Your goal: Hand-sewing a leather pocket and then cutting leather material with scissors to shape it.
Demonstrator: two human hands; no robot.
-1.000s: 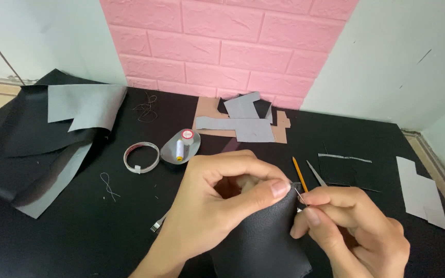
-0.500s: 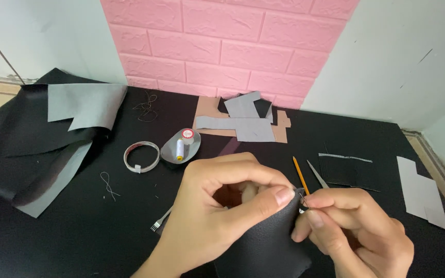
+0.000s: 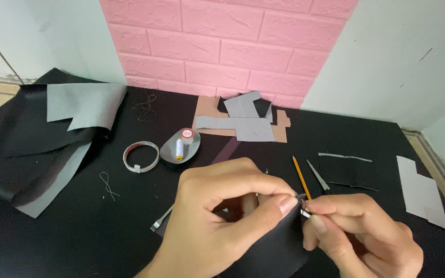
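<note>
My left hand grips a dark piece of leather near the bottom middle, thumb and fingers pinching its top edge. My right hand is beside it on the right, fingertips pinched on a thin needle at the leather's edge. Both hands touch at the fingertips. A yellow pencil and a thin metal awl lie just behind my hands. A small pronged metal tool pokes out left of my left hand.
A black mat covers the table. A folded black and grey sheet lies at the left. A tape ring, a thread spool in a metal dish, grey cut pieces on cardboard, and more pieces lie around.
My right hand has crept slightly left and up toward the leather's edge. The left hand keeps its grip with the thumb shifted a little.
</note>
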